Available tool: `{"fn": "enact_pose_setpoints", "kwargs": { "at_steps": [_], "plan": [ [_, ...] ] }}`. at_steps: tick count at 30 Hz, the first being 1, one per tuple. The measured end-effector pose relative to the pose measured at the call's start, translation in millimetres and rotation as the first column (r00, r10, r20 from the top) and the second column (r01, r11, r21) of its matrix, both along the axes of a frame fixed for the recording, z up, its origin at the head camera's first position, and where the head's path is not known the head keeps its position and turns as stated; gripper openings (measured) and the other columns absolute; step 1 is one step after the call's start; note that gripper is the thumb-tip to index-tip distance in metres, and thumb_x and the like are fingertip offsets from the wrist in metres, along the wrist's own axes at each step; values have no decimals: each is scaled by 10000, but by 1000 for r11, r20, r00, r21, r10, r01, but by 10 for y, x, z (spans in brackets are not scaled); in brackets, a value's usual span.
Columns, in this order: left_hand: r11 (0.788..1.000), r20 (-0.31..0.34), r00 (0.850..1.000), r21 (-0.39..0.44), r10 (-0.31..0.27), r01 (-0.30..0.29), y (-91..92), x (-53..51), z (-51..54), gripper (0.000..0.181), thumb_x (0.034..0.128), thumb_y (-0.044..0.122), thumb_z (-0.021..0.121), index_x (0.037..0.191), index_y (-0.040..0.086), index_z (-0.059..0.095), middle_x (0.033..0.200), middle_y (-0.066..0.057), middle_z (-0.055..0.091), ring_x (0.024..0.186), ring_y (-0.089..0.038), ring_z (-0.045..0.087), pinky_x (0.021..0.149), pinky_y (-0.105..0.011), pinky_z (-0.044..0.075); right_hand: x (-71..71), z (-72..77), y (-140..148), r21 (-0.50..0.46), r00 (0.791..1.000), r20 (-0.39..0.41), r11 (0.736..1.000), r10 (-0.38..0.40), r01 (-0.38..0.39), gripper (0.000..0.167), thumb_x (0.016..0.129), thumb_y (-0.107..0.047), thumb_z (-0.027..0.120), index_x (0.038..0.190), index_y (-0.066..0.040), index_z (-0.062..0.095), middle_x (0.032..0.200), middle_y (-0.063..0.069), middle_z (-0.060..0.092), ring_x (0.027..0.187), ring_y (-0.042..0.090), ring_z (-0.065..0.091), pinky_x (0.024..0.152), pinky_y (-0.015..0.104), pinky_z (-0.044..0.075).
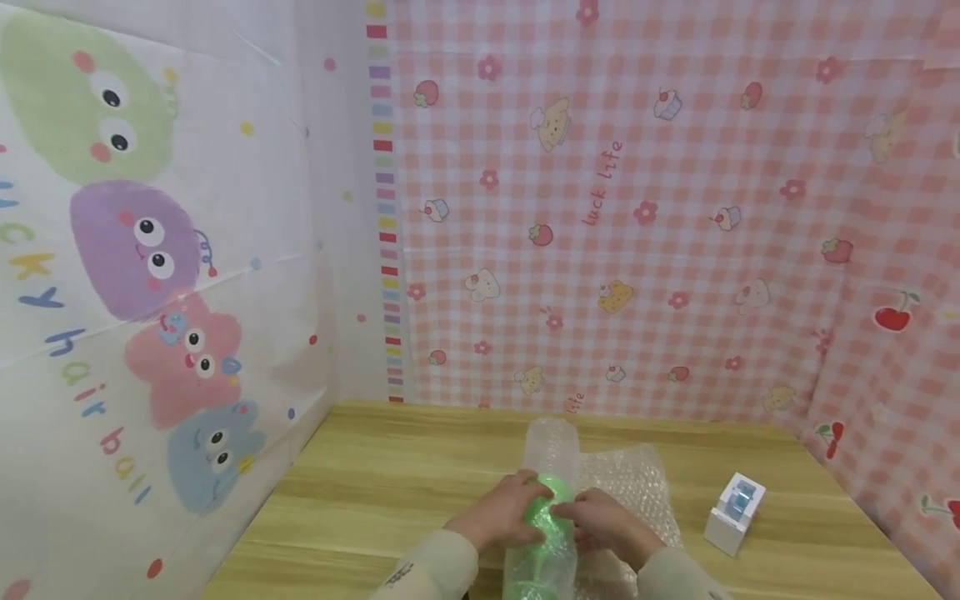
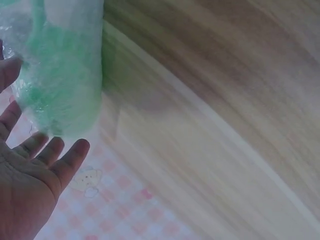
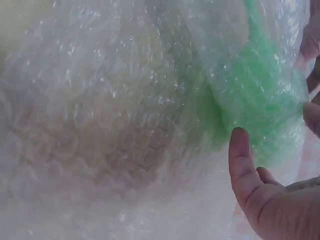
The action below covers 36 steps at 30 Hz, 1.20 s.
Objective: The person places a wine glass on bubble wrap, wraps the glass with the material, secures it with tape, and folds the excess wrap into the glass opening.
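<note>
A green object (image 1: 550,527), narrow in its middle, lies wrapped in clear bubble wrap (image 1: 553,446) on the table; its kind is blurred by the wrap. My left hand (image 1: 498,510) rests on the roll's left side with fingers spread and fairly straight, as the left wrist view shows. From the right, my right hand (image 1: 609,525) touches the wrapped green part near its top. One straight finger (image 3: 240,150) of it stands against the film in the right wrist view. Some of that hand's fingertips are hidden.
A loose flap of bubble wrap (image 1: 637,483) spreads on the wooden table (image 1: 375,467) to the right of the roll. Farther right stands a small white tape dispenser (image 1: 731,521) with a bluish roll. Patterned cloths (image 1: 637,250) hang behind and at the sides.
</note>
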State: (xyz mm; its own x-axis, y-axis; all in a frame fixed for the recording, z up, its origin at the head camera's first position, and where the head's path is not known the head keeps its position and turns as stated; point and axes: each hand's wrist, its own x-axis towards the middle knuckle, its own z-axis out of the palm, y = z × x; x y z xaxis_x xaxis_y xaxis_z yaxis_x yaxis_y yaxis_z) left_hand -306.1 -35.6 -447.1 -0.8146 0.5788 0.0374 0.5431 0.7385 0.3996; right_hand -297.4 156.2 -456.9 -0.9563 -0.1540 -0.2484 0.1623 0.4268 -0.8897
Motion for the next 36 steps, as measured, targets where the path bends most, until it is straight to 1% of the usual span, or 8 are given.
{"fn": "enact_pose_setpoints", "kwargs": {
  "at_steps": [6, 11, 16, 19, 22, 25, 30, 36],
  "plan": [
    [1000, 26, 1000, 2, 13, -13, 9, -23, 11, 540, 817, 262, 805, 1314, 209, 600, 1490, -88, 402, 1358, -312, 400, 1017, -455, 471, 49, 60, -130, 119, 993, -85, 989, -79, 89, 748, 832, -278, 794, 1217, 242, 418, 1123, 320, 546, 865, 353, 639, 719, 463, 587],
    [996, 44, 999, 83, -18, 14, -35, -49, -65, 591, 836, 269, 786, 1375, 205, 554, 1519, -84, 397, 1383, -310, 379, 1065, -486, 420, 56, 50, -120, 103, 993, -91, 991, -79, 88, 684, 848, -241, 780, 1183, 249, 440, 1099, 313, 565, 846, 309, 657, 724, 446, 591],
    [958, 147, 988, 287, -43, -1, -146, -58, -137, 606, 834, 165, 768, 1385, 150, 517, 1522, -62, 419, 1381, -300, 398, 1110, -500, 359, 40, 45, -83, 46, 998, -31, 998, -47, 49, 575, 871, -220, 748, 1130, 227, 494, 1042, 253, 597, 860, 316, 672, 769, 463, 584],
    [950, 171, 984, 311, -50, -5, -178, -65, -150, 542, 845, 171, 768, 1345, 164, 561, 1549, -40, 387, 1399, -298, 377, 1122, -515, 334, 21, 31, -51, 27, 999, 3, 999, -32, 32, 550, 881, -227, 739, 1127, 210, 514, 1044, 245, 610, 887, 336, 680, 796, 463, 578],
    [965, 121, 991, 260, -56, 22, -173, -75, -155, 522, 846, 216, 771, 1330, 176, 581, 1555, -35, 378, 1410, -283, 361, 1137, -497, 316, 17, 10, -22, 43, 999, -12, 998, -37, 37, 619, 874, -249, 754, 1167, 223, 482, 1055, 257, 601, 875, 336, 676, 781, 465, 580],
    [976, 63, 996, 212, -58, 43, -168, -84, -151, 530, 835, 228, 778, 1322, 163, 581, 1537, -51, 401, 1398, -274, 380, 1134, -475, 329, 16, -3, -22, 128, 991, -127, 990, -48, 64, 699, 832, -293, 804, 1209, 191, 468, 1054, 255, 604, 879, 325, 655, 745, 467, 575],
    [983, -33, 998, 170, -61, 66, -167, -82, -127, 520, 803, 207, 798, 1274, 114, 597, 1488, -108, 455, 1369, -286, 420, 1129, -431, 345, -11, 1, -60, 276, 931, -363, 957, 22, 85, 601, 773, -307, 855, 1149, 67, 572, 1054, 182, 624, 956, 322, 607, 759, 459, 541],
    [979, -10, 999, 198, -39, 40, -182, -29, -134, 520, 826, 216, 787, 1308, 133, 613, 1440, -118, 433, 1300, -292, 465, 1052, -415, 437, 5, 1, -44, 220, 944, -329, 975, 31, 45, 483, 808, -253, 830, 1107, 37, 585, 1070, 156, 614, 963, 304, 602, 736, 436, 551]
  ]
}}
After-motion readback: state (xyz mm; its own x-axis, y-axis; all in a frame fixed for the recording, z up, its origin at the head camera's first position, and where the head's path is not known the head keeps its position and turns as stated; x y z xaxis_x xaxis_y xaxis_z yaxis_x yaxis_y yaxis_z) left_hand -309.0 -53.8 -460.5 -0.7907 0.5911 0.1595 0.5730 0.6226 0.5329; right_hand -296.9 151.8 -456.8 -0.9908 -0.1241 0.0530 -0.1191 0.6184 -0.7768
